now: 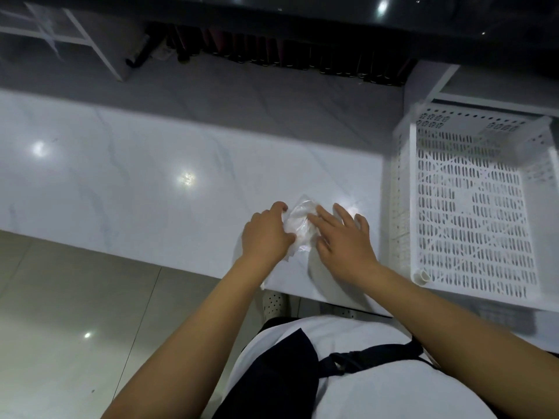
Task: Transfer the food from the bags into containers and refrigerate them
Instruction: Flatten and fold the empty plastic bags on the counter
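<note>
A crumpled clear plastic bag (299, 225) lies on the white marble-look counter (136, 182) near its front edge. My left hand (267, 234) grips the bag's left side with curled fingers. My right hand (344, 237) lies flat with straight fingers, pressing on the bag's right side. I cannot tell whether anything is inside the bag. No food or container shows.
A white perforated plastic crate (472, 207) stands empty on the counter's right end, close to my right hand. A dark shelf with a row of dark bottles (272, 52) runs along the back. Grey tiled floor (75, 313) lies at the lower left.
</note>
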